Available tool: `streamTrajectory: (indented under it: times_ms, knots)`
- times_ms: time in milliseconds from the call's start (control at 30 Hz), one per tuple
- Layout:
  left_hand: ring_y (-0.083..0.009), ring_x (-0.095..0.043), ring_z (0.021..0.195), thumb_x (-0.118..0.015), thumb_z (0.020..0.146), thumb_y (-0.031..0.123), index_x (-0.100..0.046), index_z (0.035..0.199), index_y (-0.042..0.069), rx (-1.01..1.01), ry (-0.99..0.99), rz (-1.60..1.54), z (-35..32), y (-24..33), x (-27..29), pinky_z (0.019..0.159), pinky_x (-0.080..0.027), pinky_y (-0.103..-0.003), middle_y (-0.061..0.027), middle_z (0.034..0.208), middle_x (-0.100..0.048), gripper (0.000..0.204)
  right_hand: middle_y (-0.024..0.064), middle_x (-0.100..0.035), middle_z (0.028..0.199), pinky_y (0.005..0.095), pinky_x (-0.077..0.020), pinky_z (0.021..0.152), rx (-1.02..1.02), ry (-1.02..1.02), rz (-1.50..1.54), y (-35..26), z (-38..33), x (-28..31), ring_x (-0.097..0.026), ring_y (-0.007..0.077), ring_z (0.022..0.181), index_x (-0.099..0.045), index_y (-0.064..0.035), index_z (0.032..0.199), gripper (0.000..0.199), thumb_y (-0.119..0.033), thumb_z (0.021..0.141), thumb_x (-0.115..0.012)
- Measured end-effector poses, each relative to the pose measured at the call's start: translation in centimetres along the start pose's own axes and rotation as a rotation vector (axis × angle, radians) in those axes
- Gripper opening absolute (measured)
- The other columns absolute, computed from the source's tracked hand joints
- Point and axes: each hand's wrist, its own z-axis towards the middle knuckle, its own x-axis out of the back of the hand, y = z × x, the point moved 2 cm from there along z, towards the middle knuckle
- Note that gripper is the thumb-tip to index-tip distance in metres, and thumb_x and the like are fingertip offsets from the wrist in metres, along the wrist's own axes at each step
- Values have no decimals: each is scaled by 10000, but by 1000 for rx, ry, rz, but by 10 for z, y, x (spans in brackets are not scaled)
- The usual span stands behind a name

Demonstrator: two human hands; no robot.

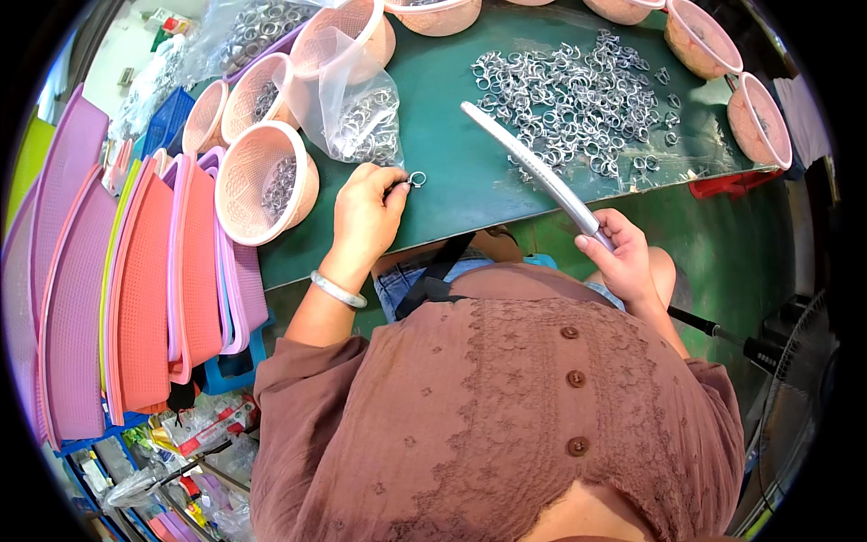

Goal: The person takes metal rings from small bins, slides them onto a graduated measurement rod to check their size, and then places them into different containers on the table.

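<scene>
Stacked pink and orange trays (135, 289) stand at left. Left hand (366, 217) pinches a small metal ring (416, 179) on the green table (452, 190); right hand (619, 257) grips a metal rod (533, 167). Beyond: pink basket (262, 185), ring pile (578, 99).

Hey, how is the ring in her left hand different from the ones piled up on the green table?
The ring is single, pinched at the fingertips of the left hand near the table's front edge; the pile is many rings, loose and spread out farther back. The held ring sits alone, clear of others; the piled ones overlap and tangle. Both look like small silvery metal rings of the same kind.
</scene>
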Motion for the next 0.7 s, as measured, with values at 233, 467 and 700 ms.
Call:
streamTrajectory:
  times_ms: [233,467,700]
  knots:
    - [-220,-538,588,-601,719,13,-611,781,24,-91,112,-98,-2,-2,-2,548,-428,-292,-90,706,-541,64,-30,-501,690,175,-336,532,-8,-1,38,0,1,-3,-412,24,605,-539,10,891,174,-57,766,-640]
    - [-162,-520,552,-615,732,41,-600,869,3,-49,138,-156,-5,4,-2,517,-430,-266,-82,752,-550,143,-27,-512,691,175,-341,535,-6,6,9,-2,0,-3,-422,24,607,-540,11,887,177,-60,762,-643]
    - [-215,-540,651,-667,695,122,-620,864,34,-102,109,11,-10,11,-14,592,-445,-304,-77,808,-544,197,-25,-517,686,175,-342,529,8,7,-8,2,-1,-1,-424,23,601,-540,10,887,176,-60,763,-643]
